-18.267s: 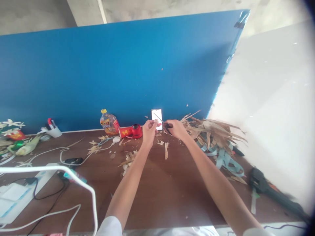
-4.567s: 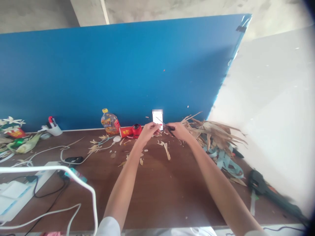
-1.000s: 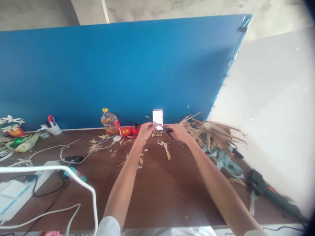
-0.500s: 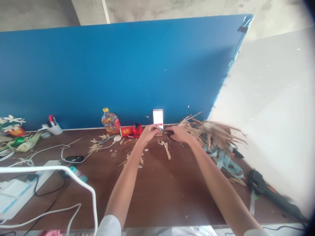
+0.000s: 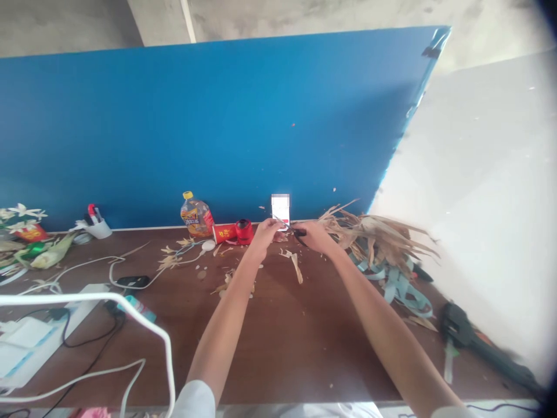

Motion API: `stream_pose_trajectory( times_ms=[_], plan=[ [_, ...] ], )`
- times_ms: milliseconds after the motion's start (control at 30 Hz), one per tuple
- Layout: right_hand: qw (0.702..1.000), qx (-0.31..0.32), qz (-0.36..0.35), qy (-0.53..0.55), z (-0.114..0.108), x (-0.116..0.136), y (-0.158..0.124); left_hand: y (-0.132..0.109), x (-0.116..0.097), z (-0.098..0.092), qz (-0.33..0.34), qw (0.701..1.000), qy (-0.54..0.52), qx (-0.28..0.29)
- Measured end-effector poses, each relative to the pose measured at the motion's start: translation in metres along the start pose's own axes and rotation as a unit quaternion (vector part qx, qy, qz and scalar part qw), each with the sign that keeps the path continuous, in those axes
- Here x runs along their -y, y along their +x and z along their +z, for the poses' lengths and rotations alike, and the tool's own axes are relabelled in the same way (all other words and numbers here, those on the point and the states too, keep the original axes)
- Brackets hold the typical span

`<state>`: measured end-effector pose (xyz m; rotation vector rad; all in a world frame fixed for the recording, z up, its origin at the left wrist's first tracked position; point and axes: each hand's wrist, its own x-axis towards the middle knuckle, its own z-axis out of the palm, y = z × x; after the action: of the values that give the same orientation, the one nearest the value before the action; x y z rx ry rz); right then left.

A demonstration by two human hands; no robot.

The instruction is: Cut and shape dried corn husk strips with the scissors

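Nearest in view, both bare forearms run forward across the brown wooden worktop (image 5: 300,354) and converge near its far edge. The right hand (image 5: 315,237) is closed around the black handles of a pair of scissors (image 5: 299,233), and is the hand nearer to them. The scissors' long axis runs from those handles toward the far left, with the thin blades reaching over the left hand (image 5: 263,239). The left fingers (image 5: 273,228) are curled and pinched together at the blade end; whether they hold a small scrap cannot be determined at this resolution. Directly near the hands lies a pale dried husk strip (image 5: 296,267), with scattered husk scraps (image 5: 230,281) to the left. To the right, a heap of dried leaves (image 5: 378,238) sits just beside the right hand, over blue-green strips (image 5: 394,287). A black power tool (image 5: 452,322) lies farther right. Just beyond the hands stands a phone (image 5: 280,212) with an obscured screen, against a blue panel (image 5: 217,116). Left of it are a red roll (image 5: 244,231), a toppled red cup (image 5: 224,233) and a plastic bottle (image 5: 196,215).
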<state>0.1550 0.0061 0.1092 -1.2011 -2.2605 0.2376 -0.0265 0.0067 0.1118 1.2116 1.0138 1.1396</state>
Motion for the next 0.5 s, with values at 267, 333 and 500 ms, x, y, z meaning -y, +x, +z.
stream_pose_trajectory(
  times_ms=[267, 333, 500],
  plan=[
    [0.999, -0.022, 0.016, 0.021, -0.003, 0.0, -0.001, 0.009, 0.005, -0.005, 0.055, 0.994, -0.058, -0.077],
    [0.999, -0.012, 0.02, 0.03, -0.003, -0.002, -0.002, 0.008, 0.005, -0.006, 0.075, 0.993, -0.036, -0.079],
    [0.999, 0.02, 0.038, 0.031, -0.004, -0.006, -0.004, 0.011, 0.015, -0.005, 0.078, 0.996, 0.038, -0.035]
  ],
)
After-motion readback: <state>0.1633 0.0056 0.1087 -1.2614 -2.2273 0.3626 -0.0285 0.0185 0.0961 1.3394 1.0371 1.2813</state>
